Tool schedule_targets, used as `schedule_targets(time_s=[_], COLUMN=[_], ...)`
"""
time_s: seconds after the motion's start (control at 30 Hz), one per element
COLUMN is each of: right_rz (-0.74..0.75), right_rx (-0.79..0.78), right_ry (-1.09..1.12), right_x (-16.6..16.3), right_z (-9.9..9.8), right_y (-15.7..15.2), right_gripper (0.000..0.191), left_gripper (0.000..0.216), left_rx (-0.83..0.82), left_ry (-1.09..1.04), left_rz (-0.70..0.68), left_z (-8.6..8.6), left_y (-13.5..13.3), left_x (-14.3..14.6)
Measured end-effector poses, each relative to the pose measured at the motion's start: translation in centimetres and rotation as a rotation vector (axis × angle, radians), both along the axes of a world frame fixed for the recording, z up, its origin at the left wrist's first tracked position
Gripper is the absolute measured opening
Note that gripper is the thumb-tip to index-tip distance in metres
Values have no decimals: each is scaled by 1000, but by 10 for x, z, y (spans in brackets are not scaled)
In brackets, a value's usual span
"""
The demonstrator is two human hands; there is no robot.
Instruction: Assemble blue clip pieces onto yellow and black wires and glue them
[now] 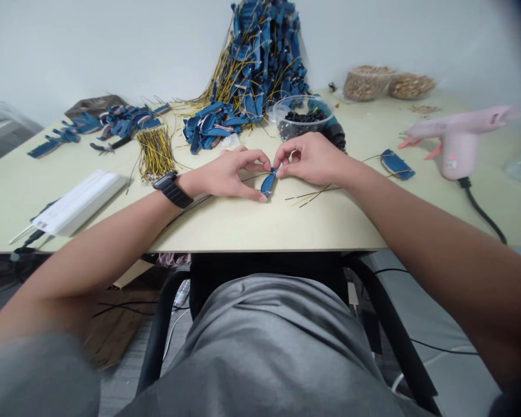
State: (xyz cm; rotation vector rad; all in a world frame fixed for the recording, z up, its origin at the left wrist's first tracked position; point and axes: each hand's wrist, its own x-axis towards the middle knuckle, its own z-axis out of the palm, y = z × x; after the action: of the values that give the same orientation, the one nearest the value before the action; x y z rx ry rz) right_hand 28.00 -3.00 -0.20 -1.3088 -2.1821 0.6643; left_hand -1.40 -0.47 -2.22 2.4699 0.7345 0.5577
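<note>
A small blue curved piece [267, 184] is held just above the pale tabletop between the thumb and fingers of my left hand [238, 168]. Thin dark and yellow wires run from it to the left, under my wrist. At the piece's upper end, my right hand [304, 159] is closed in a pinch; what sits between its fingertips is too small to make out. Several loose wires [312, 195] lie beneath my right wrist. To the right of that hand rests another blue piece [398, 164] with a wire attached.
A pink glue gun [458, 139] stands at right, its cord trailing forward. Behind my hands are a tub of black parts [301, 119], a tall heap of wired blue pieces [264, 58] and a yellow wire bundle [156, 153]. Pliers [110, 146] and a white box [80, 202] lie left.
</note>
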Motion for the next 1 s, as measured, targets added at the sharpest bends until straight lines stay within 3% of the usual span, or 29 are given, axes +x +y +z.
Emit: schedule_targets(time_s=[0.2, 0.37, 0.6, 1.0], right_rz=[12, 21, 14, 19], right_rx=[-2, -6, -22, -19], right_ry=[4, 13, 0, -1], right_x=[2, 2, 1, 2], right_z=[-2, -1, 0, 2], right_y=[1, 1, 0, 0], right_gripper=[28, 19, 34, 17], left_gripper=[91, 87, 85, 81], left_rx=[8, 19, 2, -105], left_ry=[1, -8, 28, -49], left_rz=[15, 7, 33, 17], left_z=[2, 2, 7, 0], left_y=[-3, -4, -8, -5], left_x=[1, 2, 1, 0])
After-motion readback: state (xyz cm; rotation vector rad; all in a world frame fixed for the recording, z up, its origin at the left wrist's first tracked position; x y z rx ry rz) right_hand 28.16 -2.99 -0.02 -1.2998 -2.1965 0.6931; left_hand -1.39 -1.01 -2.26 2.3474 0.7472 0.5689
